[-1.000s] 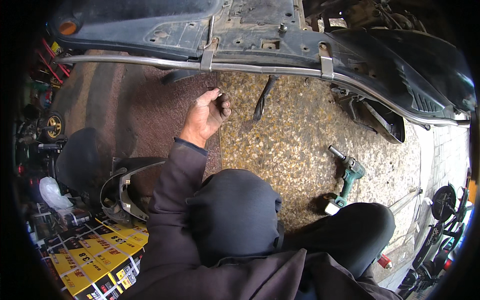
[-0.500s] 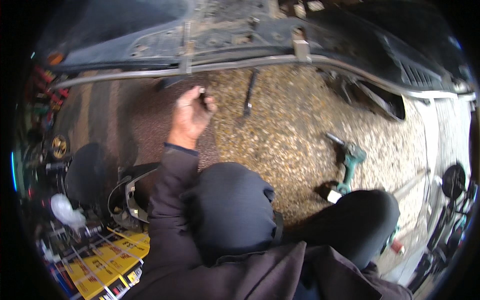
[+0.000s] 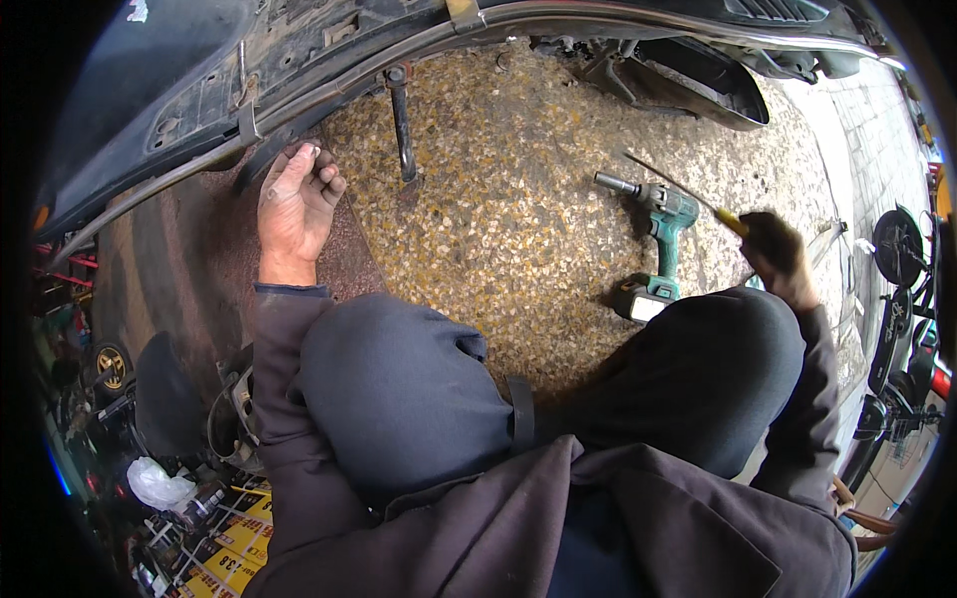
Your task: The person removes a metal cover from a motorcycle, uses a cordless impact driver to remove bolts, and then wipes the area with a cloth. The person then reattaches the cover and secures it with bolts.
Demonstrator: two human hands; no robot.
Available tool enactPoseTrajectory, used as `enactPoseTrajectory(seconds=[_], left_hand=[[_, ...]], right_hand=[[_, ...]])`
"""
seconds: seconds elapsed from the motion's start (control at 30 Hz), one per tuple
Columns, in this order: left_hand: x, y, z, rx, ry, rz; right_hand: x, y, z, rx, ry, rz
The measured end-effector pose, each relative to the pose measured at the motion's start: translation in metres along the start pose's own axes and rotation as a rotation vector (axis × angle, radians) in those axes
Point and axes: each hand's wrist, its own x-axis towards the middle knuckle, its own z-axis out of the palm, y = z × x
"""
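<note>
My left hand [image 3: 297, 214] is raised just below a bent metal tube [image 3: 299, 105] that runs along a dark scooter-like body [image 3: 130, 100]. Its fingers curl in against the thumb; whatever they pinch is too small to make out. Off to the right, my right hand [image 3: 783, 254] is closed round the yellow handle of a long, thin screwdriver [image 3: 688, 189]. The shaft points up and left, above a green cordless impact wrench [image 3: 666, 224] lying on the floor. Motion smears the right fingers a little.
A dark stand leg [image 3: 402, 130] reaches down from the body to the pebbled floor [image 3: 478, 229]. At the upper right lies a black trough-shaped part [image 3: 698, 80]. Yellow boxes [image 3: 234, 538] and a white plastic bag [image 3: 159, 485] are at lower left; a parked scooter [image 3: 892, 329] is at right.
My right hand has come into view on the right, holding the screwdriver. The whole view has shifted and turned; my left hand keeps its pinch near the tube.
</note>
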Motion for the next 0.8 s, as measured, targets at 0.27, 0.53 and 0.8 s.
enactPoseTrajectory(seconds=[0.27, 0.53, 0.8], left_hand=[[-0.009, -0.023, 0.038, 0.386, -0.242, -0.026], [-0.008, -0.030, 0.049, 0.392, -0.324, -0.041], [-0.013, -0.024, 0.056, 0.361, -0.335, -0.022]], right_hand=[[0.072, -0.120, -0.010, 0.201, -0.262, -0.255], [0.075, -0.139, 0.008, 0.477, -0.262, -0.261], [0.083, -0.154, 0.014, 0.479, -0.257, -0.187]])
